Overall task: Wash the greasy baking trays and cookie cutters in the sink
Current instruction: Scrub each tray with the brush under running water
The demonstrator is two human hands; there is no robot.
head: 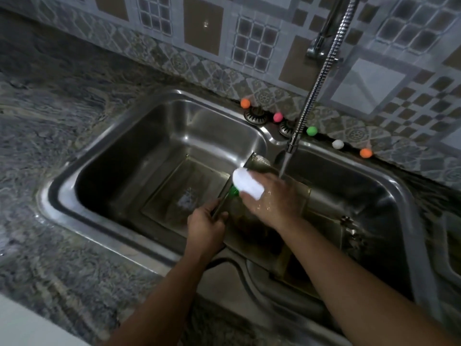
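A metal baking tray [296,196] rests tilted across the divider of a steel double sink [119,136]. My left hand [205,227] grips the tray's near left edge. My right hand [270,198] presses a white, foam-covered sponge [247,183] with a green side onto the tray's surface. Water runs from the flexible tap [309,101] onto the tray just beyond my right hand. Another tray [179,193] lies flat in the left basin with foam on it. Small metal pieces [350,227], maybe cookie cutters, lie in the right basin; they are blurred.
Several small coloured balls [311,131] line the sink's back ledge, beside two round metal fittings [255,114]. Patterned stone counter [50,121] surrounds the sink on the left and front. Tiled wall stands behind. A dark hose [234,265] crosses the sink's front rim.
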